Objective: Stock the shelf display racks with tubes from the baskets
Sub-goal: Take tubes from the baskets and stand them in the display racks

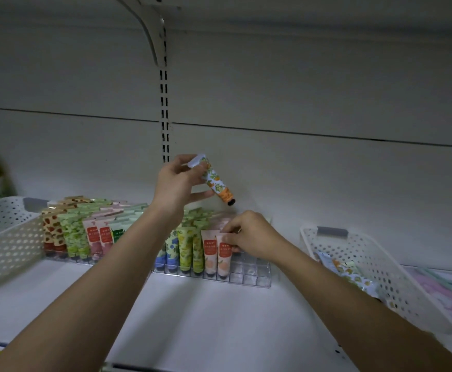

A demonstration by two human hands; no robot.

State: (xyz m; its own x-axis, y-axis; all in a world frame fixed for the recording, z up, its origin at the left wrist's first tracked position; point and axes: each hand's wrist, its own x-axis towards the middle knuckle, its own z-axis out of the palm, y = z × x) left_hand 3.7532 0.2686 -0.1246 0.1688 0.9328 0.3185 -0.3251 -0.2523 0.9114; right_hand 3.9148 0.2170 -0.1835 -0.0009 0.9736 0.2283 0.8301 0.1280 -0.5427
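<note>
Head view shows the left hand [177, 183] lifting an orange-flowered tube [215, 179] clear, fingers closed on it, while the right hand [249, 236] pinches a peach tube [224, 255], probably seating it in the clear rack [257, 272].

Shelf [219, 312]: painted metal, matt white, smooth. Bracket [152, 30]: same paint, chipped. Display rack [249, 272]: clear glossy plastic. Baskets [7, 237]: white perforated plastic, dull sheen. Tubes [184, 248]: soft printed plastic, slight satin gloss; orange-flowered tube [215, 181] has a dark cap.
</note>
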